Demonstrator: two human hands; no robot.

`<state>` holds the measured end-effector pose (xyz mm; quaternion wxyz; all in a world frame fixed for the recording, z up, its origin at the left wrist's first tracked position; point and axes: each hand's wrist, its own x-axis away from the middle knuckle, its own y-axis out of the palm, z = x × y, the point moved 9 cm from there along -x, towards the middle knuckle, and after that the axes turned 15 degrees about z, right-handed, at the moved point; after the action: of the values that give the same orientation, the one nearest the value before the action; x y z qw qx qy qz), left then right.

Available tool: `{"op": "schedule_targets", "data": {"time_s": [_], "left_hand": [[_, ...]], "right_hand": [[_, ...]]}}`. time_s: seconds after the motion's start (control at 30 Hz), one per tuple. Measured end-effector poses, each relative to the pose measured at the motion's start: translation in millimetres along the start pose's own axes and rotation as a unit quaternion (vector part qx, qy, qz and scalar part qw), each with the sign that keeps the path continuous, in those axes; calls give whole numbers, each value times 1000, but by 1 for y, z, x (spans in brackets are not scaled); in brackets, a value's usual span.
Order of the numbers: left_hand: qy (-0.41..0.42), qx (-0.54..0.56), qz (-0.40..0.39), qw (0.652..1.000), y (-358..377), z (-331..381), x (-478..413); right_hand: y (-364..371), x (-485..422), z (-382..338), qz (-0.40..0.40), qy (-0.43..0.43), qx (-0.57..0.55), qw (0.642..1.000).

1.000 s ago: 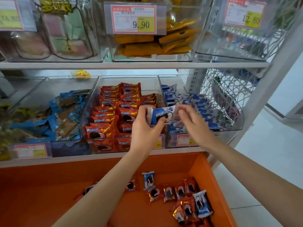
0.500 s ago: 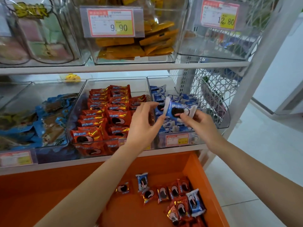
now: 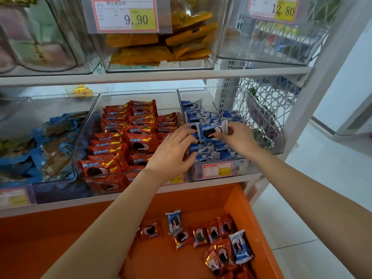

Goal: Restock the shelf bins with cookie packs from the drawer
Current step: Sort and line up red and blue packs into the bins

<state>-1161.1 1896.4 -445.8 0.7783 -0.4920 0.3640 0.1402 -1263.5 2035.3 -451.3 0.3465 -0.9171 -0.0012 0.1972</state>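
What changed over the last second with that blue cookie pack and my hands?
The blue cookie pack passed from the left hand to the right hand, which now pinches it, and moved right, over the blue-pack bin. The left hand let go and is open. The loose packs in the drawer stayed put.

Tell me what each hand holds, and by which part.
The right hand pinches a blue cookie pack by its right end. The left hand grips nothing; its outstretched fingers only reach the pack's left edge.
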Motion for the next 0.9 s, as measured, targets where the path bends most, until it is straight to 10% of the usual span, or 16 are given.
{"op": "schedule_targets", "data": {"time_s": [0.9], "left_hand": [[28,-4,17,999,-1,2,1]], "right_hand": [[39,0,-20,11,-80,72,994]]}}
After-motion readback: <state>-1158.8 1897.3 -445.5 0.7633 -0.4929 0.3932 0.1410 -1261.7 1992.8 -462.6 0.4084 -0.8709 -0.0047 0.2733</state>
